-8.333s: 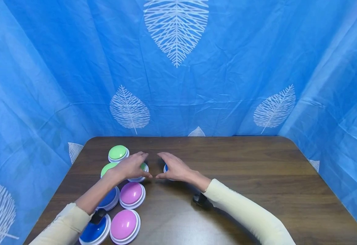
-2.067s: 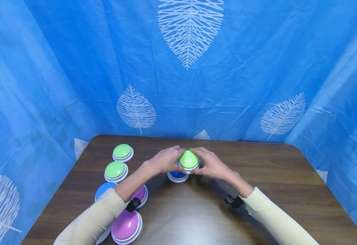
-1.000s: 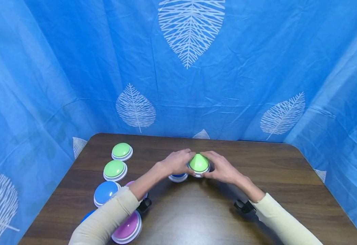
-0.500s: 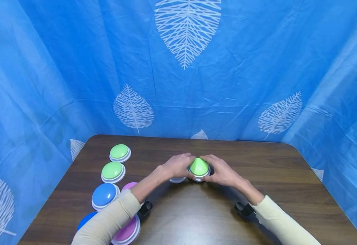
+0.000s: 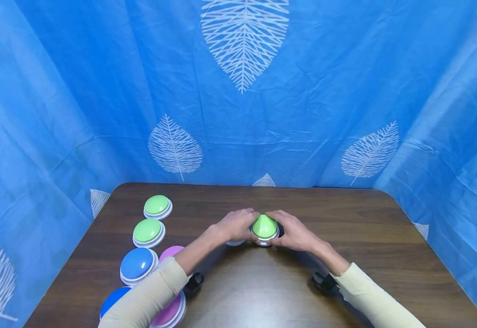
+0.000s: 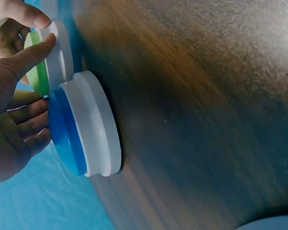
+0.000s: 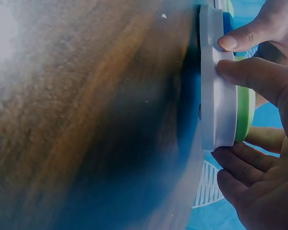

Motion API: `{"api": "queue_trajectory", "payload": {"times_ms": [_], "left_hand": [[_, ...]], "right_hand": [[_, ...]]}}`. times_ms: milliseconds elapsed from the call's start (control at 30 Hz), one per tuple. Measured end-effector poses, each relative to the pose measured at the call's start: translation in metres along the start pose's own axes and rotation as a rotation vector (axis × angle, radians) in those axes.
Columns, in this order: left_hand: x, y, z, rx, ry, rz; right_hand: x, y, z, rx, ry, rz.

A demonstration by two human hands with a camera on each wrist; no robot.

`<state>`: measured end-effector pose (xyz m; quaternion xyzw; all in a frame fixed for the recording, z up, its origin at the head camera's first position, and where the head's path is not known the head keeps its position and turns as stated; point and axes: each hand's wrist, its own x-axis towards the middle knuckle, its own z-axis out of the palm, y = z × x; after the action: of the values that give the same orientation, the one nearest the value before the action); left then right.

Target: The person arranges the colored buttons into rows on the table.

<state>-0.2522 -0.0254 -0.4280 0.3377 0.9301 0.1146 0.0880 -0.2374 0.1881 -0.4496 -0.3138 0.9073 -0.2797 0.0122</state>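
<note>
Green crowns the round button [image 5: 264,227] (no long axis, neither hand nearer) that our left hand [image 5: 237,226] and right hand [image 5: 295,231] pinch from opposite sides, just right of the blue button [image 6: 89,127].

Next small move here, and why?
Probably ease the green button straight down until its white base sits flat on the table. The left hand and right hand grip it from opposite sides, its base looks roughly level, and it is beside a blue button. Whether the base already touches the table isn't clear.
</note>
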Motion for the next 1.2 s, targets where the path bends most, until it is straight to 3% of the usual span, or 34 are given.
{"api": "queue_trajectory", "payload": {"times_ms": [600, 1200], "left_hand": [[-0.0004, -0.0009, 0.0078, 0.003, -0.001, -0.001], [-0.0001, -0.0013, 0.0063, -0.01, -0.005, -0.014]], "right_hand": [[-0.0023, 0.0009, 0.006, 0.001, -0.005, 0.015], [-0.0004, 0.0031, 0.0072, 0.021, -0.015, 0.038]]}}
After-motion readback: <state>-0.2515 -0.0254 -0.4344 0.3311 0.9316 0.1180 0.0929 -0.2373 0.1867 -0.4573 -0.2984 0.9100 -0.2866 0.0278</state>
